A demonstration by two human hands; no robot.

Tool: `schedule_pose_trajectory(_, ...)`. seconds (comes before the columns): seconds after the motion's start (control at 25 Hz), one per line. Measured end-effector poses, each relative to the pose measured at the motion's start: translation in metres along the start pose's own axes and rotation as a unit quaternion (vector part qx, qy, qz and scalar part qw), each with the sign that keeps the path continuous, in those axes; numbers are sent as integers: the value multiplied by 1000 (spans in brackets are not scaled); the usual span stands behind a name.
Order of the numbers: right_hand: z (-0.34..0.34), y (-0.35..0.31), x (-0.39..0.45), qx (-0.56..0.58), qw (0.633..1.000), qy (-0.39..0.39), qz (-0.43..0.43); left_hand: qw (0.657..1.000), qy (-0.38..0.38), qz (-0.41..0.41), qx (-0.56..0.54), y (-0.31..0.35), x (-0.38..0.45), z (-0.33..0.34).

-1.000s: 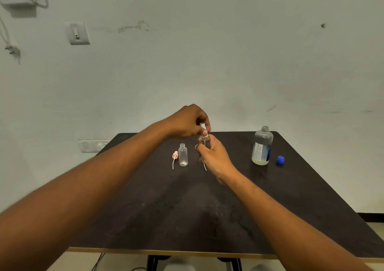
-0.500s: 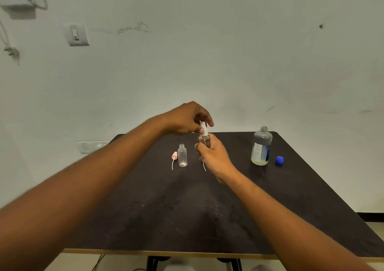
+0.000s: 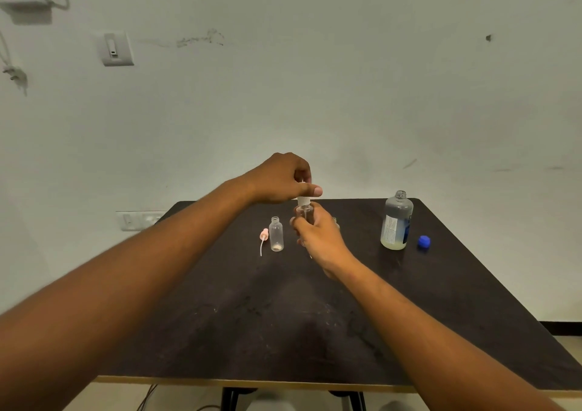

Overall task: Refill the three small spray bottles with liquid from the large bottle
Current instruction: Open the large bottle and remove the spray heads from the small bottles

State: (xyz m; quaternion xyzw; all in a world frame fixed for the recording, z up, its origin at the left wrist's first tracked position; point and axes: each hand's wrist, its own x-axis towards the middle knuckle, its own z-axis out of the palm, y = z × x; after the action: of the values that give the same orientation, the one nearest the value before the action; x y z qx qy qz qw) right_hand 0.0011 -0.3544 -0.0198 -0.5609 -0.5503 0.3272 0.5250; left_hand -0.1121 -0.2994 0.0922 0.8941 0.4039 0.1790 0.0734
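My right hand [image 3: 319, 237] grips a small clear spray bottle [image 3: 305, 213] upright above the dark table [image 3: 283, 332]. My left hand [image 3: 283, 179] pinches that bottle's white spray cap [image 3: 303, 201] from above. To the left stands a second small bottle [image 3: 276, 234], uncapped, with a little liquid at its bottom. Its pink spray head [image 3: 263, 237] with a thin tube lies beside it. A third small bottle [image 3: 334, 220] peeks out behind my right hand, mostly hidden. The large bottle [image 3: 396, 221] stands open at the right, liquid low in it.
The large bottle's blue cap [image 3: 423, 242] lies on the table just right of it. A wall rises right behind the table's far edge, with a switch plate [image 3: 116, 49] up left. The table's near edge [image 3: 252, 382] runs below my forearms.
My left hand has turned over the white cap and its thumb now points right. The small bottle in my right hand has stayed nearly in place.
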Motion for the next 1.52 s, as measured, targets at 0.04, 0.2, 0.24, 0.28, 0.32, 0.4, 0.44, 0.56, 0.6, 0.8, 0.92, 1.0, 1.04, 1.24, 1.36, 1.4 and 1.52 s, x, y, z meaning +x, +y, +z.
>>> schedule_pose_trajectory(0.04, -1, 0, 1, -7, 1000, 2, 2, 999, -23, 20, -34, -1, -2, -6)
schedule_pose_trajectory(0.2, -2, 0, 3, -13, 1000, 1, 11, 996, -51, 38, -68, -7, -3, -11)
schedule_pose_trajectory(0.24, -1, 0, 2, -15, 1000, -1, 12, 997, -35, 28, -62, -7, -2, -9)
schedule_pose_trajectory(0.28, 0, -1, 1, -12, 1000, -4, 12, 998, -20, 13, -53, -6, -2, -6)
schedule_pose_trajectory(0.32, 1, -1, 0, -4, 1000, -6, 13, 999, -7, -6, -33, -5, -1, -2)
schedule_pose_trajectory(0.4, 3, 1, -2, 8, 1000, -9, 13, 999, 17, -41, 12, -5, 1, 6)
schedule_pose_trajectory(0.44, 4, 2, -2, 10, 1000, -9, 11, 998, 27, -47, 20, -5, 0, 7)
schedule_pose_trajectory(0.56, 4, -1, 0, 10, 1000, -6, 12, 997, 22, -24, -68, -8, -5, 0)
schedule_pose_trajectory(0.6, 3, -2, 1, 7, 1000, -5, 14, 991, 8, -11, -130, -9, -9, -4)
schedule_pose_trajectory(0.8, 3, -3, 0, 18, 1000, -10, 11, 974, 2, 3, -227, -17, -16, 2)
schedule_pose_trajectory(0.92, 7, -2, -1, 20, 1000, -12, 10, 985, 39, -28, -168, -18, -13, 7)
schedule_pose_trajectory(1.0, 11, -2, -1, 22, 1000, -17, 10, 987, 70, -58, -132, -22, -11, 6)
schedule_pose_trajectory(1.04, 12, -2, -1, 24, 999, -19, 10, 986, 80, -69, -126, -24, -11, 3)
schedule_pose_trajectory(1.24, 19, -6, 1, 23, 999, -38, 32, 961, 138, -108, -215, -43, -15, -19)
schedule_pose_trajectory(1.36, 26, -4, 4, 32, 998, -46, 35, 933, 199, -155, -257, -59, -20, -29)
schedule_pose_trajectory(1.4, 28, -3, 5, 30, 998, -49, 33, 924, 214, -170, -267, -66, -22, -32)
schedule_pose_trajectory(1.52, 34, 2, 10, 12, 998, -60, 19, 906, 221, -205, -297, -90, -33, -39)
